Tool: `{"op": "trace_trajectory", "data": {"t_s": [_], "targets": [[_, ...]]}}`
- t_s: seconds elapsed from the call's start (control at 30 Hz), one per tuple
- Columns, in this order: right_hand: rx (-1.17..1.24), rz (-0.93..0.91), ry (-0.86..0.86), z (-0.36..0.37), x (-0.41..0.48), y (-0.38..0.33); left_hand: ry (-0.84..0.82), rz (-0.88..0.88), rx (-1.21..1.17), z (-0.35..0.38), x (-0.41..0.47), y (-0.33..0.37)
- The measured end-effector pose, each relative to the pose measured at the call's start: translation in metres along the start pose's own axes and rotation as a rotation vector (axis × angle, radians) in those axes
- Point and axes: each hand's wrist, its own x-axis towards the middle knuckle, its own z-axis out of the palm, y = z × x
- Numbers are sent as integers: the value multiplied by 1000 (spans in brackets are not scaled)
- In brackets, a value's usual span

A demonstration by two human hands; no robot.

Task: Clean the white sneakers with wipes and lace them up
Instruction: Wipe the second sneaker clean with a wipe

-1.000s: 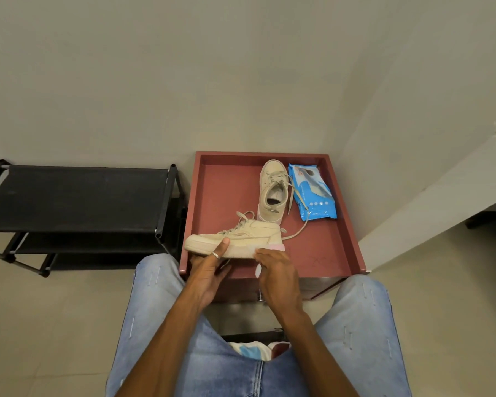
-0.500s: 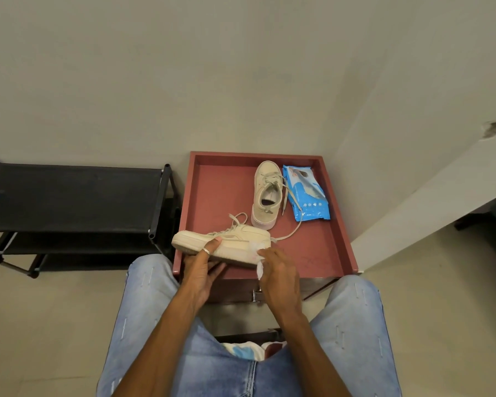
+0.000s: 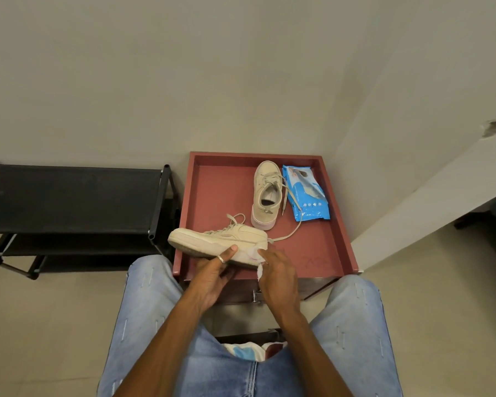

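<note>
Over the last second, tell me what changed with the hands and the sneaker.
The held sneaker tipped: its toe rose a little and its dark underside now shows. The right hand brought the wipe up onto the heel's side wall. Unchanged: the left hand grips the sneaker from below, thumb on the midsole; the second sneaker and the wipes pack lie on the red table.

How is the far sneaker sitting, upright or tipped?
Upright: the far sneaker rests on its sole in the red tray, with its opening facing up.
</note>
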Motion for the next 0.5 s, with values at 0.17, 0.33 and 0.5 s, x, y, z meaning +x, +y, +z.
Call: {"op": "trace_trajectory", "data": {"t_s": [0.17,0.33,0.5], "targets": [[63,79,-23,-4,-3,-7,57,79,64,0,2,-5],[49,-82,61,-16,-5,-36,53,146,22,4,0,1],[-13,-191,10,-18,-11,-49,20,89,-69,10,4,-2]]}}
